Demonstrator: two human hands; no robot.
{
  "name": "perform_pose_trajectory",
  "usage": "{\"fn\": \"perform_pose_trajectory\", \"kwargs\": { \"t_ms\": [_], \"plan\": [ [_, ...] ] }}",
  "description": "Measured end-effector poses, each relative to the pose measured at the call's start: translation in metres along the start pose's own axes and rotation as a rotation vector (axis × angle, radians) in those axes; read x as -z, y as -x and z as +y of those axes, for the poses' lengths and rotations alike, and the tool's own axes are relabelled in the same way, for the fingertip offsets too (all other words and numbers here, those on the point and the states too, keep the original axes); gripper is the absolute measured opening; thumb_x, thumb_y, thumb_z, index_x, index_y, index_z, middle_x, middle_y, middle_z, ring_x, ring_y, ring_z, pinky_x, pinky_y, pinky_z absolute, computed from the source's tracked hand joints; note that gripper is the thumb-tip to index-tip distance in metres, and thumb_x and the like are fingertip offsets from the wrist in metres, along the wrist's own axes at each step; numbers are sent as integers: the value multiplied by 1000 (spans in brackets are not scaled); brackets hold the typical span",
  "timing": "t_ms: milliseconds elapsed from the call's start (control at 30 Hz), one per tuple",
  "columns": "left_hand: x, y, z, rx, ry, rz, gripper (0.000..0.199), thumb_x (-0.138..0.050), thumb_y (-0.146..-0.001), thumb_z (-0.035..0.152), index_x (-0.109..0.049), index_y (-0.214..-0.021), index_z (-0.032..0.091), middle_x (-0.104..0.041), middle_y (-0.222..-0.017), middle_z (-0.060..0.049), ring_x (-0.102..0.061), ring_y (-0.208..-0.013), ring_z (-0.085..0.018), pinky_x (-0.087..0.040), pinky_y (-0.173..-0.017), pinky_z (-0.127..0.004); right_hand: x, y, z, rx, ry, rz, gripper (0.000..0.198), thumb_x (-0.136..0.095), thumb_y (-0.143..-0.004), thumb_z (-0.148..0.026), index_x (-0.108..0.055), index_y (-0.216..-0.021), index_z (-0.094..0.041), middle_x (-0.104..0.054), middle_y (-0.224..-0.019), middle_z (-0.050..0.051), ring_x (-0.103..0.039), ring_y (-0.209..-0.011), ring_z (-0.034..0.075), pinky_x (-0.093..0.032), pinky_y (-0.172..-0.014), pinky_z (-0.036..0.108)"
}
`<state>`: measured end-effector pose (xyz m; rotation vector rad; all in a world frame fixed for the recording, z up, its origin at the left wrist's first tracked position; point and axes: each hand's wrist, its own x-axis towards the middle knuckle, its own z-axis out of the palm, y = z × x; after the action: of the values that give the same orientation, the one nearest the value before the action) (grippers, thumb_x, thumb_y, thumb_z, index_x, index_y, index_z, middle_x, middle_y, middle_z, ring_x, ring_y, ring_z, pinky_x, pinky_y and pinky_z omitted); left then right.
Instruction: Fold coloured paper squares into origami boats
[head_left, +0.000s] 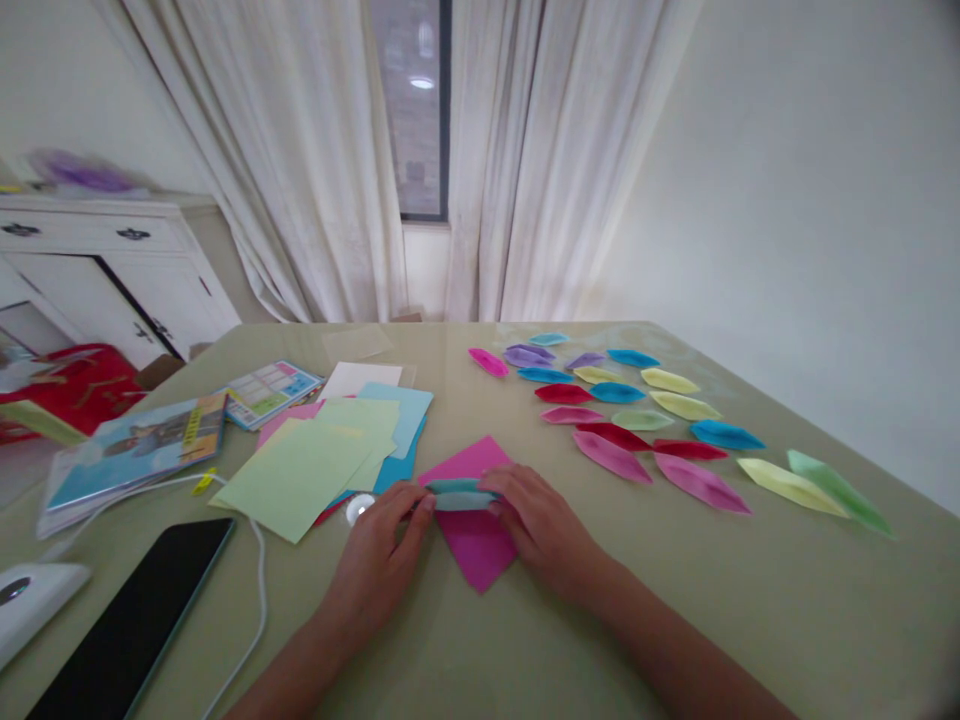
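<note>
Between my two hands is a light blue folded paper boat (461,494), long and narrow. My left hand (386,545) pinches its left end with thumb and fingers. At the other end, my right hand (544,520) grips it, fingers bent over the tip. Under the boat lies a magenta paper square (478,560), turned cornerwise on the table and partly covered by my hands. Just left of my left hand sits a small round white object (360,508). Loose sheets of light green paper (300,470) lie beyond it.
Several folded paper boats in many colours, such as a pink one (701,483), spread over the table's right side. At the left lie a black-screened phone (139,620), a white cable (262,570), a white device (37,605) and books (139,450). Curtains (300,150) hang behind.
</note>
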<state>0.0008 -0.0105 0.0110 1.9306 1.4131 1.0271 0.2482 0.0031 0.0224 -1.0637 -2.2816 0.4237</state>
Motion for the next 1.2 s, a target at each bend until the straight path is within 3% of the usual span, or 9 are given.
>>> {"fn": "perform_pose_trajectory", "kwargs": {
  "t_ms": [133, 333, 667, 800, 967, 1100, 1200],
  "plan": [
    [-2, -1, 0, -18, -3, -34, 39, -44, -108, 47, -67, -88, 22, -69, -95, -7, -65, -91, -25, -49, -83, -36, -1, -2, -3, -66, -85, 10, 10, -55, -108, -19, -64, -111, -22, -70, -112, 7, -63, -106, 23, -52, -95, 37],
    [-2, 0, -2, -31, -50, -52, 35, -47, -107, 43, -66, -86, 23, -69, -95, -6, -67, -91, -25, -51, -82, -36, -4, -2, -3, -75, -75, 14, 16, -54, -109, -20, -65, -98, -20, -71, -97, 5, -62, -93, 22, -50, -87, 35],
    [-1, 3, -16, -84, -157, -24, 20, -56, -105, 42, -67, -109, 25, -76, -99, -4, -73, -91, -25, -55, -80, -36, -8, 2, 2, -57, 5, 51, 16, -55, -109, -25, -70, -104, -21, -75, -101, 6, -67, -95, 23, -50, -89, 37],
    [5, 1, -21, -170, -158, -90, 18, -57, -105, 40, -70, -105, 27, -76, -102, -2, -73, -97, -23, -55, -86, -35, -10, 3, 4, -79, -20, 86, 13, -60, -107, -29, -69, -113, -20, -77, -110, 7, -70, -102, 24, -51, -94, 38],
    [15, -3, -26, -279, -271, -194, 21, -67, -99, 36, -70, -119, 29, -76, -119, -5, -73, -110, -24, -56, -95, -34, -10, 1, 5, -49, 0, 89, 16, -54, -110, -31, -67, -112, -21, -77, -107, 7, -70, -99, 24, -52, -93, 38],
    [16, -5, -33, -336, -377, -182, 25, -57, -103, 26, -70, -124, 28, -76, -124, -7, -74, -113, -23, -57, -97, -34, -6, 0, 2, -36, 49, 41, 21, -49, -112, -30, -67, -106, -22, -76, -99, 6, -69, -93, 23, -52, -89, 37],
    [15, -5, -37, -356, -405, -155, 27, -54, -104, 26, -72, -124, 27, -76, -124, -8, -74, -112, -24, -58, -96, -34, -4, 1, 1, -52, 64, 6, 15, -63, -106, -36, -67, -109, -22, -76, -104, 7, -69, -96, 24, -52, -89, 38]
  ]
}}
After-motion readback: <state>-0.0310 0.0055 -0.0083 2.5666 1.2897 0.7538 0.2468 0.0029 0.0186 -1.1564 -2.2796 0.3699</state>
